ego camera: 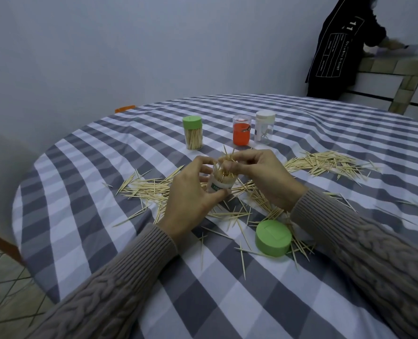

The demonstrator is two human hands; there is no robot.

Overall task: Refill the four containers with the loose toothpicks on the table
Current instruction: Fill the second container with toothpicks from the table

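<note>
Grey and white checked cloth (85, 216) covers the round table, with open cloth toward its near edge. At the middle, the left hand (191, 192) grips an open clear container (221, 184); its label is partly hidden. The right hand (262, 174) pinches a bundle of toothpicks (227, 159) at its mouth. Loose toothpicks (325, 162) surround it; a round green lid (273, 238) lies nearer

Grey-white checked tablecloth (93, 216), green lid (273, 238)
</note>
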